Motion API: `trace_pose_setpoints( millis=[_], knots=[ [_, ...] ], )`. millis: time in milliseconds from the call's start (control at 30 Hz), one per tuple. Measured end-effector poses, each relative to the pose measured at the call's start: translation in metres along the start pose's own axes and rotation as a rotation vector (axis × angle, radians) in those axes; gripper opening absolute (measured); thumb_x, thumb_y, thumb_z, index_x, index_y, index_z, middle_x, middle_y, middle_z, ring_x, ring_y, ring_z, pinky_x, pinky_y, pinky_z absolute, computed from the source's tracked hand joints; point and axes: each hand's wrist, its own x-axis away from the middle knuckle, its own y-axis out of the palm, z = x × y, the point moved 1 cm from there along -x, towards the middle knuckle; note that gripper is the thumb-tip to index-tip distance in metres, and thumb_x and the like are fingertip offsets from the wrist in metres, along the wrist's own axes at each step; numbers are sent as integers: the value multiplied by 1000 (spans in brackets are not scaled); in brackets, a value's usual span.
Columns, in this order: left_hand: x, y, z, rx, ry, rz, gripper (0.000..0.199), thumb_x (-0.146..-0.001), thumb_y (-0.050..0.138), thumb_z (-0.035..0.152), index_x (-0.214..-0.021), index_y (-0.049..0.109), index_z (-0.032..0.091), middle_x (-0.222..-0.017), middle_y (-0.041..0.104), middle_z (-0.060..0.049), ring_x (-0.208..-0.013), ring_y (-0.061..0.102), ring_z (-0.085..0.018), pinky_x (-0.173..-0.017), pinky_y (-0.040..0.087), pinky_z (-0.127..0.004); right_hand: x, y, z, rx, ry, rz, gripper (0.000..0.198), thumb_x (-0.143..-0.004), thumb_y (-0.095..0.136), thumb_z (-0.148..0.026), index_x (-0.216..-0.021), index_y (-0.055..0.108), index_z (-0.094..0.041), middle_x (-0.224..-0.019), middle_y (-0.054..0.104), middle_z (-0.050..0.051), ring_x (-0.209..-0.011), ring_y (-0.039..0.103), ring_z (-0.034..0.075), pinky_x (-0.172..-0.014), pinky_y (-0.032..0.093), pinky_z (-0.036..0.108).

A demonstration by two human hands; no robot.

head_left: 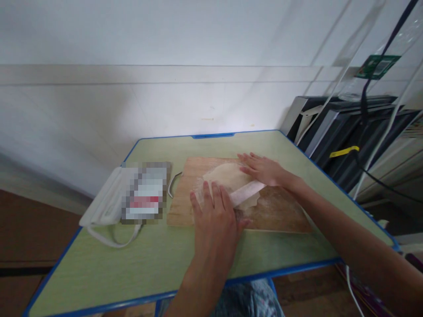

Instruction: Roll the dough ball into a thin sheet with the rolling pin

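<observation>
A thin sheet of dough (224, 174) lies on a floured wooden board (180, 202) in the middle of the table. Across the dough, at a slant, rests a pale rolling pin (247, 193). My left hand (216, 215) lies over its near left end, fingers stretched out and spread. Over the far right end is my right hand (264, 169), flat with fingers extended. Both palms appear to touch the pin, and they hide its ends. Flour dusts the wood around the dough.
The pale green table (158, 264) has a blue rim. Left of the board lie a white strapped pouch (102, 202) and a blurred-out device (145, 193). Dark flat panels (343, 127), a plastic bottle (380, 66) and hanging cables stand at the right. A white wall (165, 101) rises behind.
</observation>
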Motion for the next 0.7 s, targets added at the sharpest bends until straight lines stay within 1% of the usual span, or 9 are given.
trace_pose_setpoints(
  millis=[67,167,267,333,400,500,567,600,700],
  knots=[
    [11,1,7,-1,-2,15,75,-79,57,55,-132,44,3,-137,43,-24,-130,34,-39,-103,25,-61,12,1,0,7,-5,17,59,-92,17,-53,-144,26,-25,-146,34,6,-134,28,27,-104,30,54],
    [39,4,23,31,33,58,80,-77,54,62,-132,44,5,-136,45,-24,-128,38,-38,-104,25,-61,46,4,0,15,-9,42,55,-94,17,-47,-144,24,-26,-148,31,5,-135,25,26,-105,26,55],
    [63,8,34,55,53,94,83,-74,48,71,-130,49,10,-139,42,-22,-128,37,-39,-102,25,-62,78,8,1,5,-29,129,53,-95,15,-42,-144,24,-26,-148,30,4,-137,21,22,-107,26,52],
    [70,11,35,71,81,127,84,-73,45,75,-128,51,12,-140,41,-20,-129,36,-40,-102,25,-63,86,9,1,-8,-43,164,52,-95,15,-42,-144,25,-25,-148,31,4,-137,20,22,-107,26,50],
    [65,11,30,76,107,136,82,-75,44,73,-129,50,12,-140,41,-20,-129,35,-39,-102,25,-63,80,9,2,-6,-31,121,54,-95,14,-44,-144,24,-25,-149,29,4,-137,20,22,-107,26,51],
    [40,8,15,60,77,67,74,-81,49,60,-132,46,7,-137,44,-22,-128,38,-38,-103,25,-63,48,7,2,17,-2,30,56,-94,15,-47,-145,24,-25,-149,29,4,-136,24,25,-107,26,52],
    [18,4,5,46,20,-2,68,-83,53,50,-132,44,4,-133,49,-22,-125,42,-37,-103,24,-63,21,4,1,17,-6,14,58,-93,18,-50,-144,26,-23,-147,32,6,-135,27,25,-106,29,48],
    [9,2,1,43,1,-30,67,-83,54,47,-132,43,3,-133,49,-22,-125,42,-36,-103,26,-61,9,3,0,14,-5,8,60,-93,19,-51,-144,26,-22,-146,33,7,-134,29,26,-106,30,48],
    [-4,0,-5,35,-21,-61,66,-83,56,43,-133,42,2,-135,47,-22,-126,41,-35,-102,30,-58,-8,1,-3,12,8,0,63,-92,20,-55,-144,24,-21,-147,31,9,-134,28,27,-103,31,52]
  ],
)
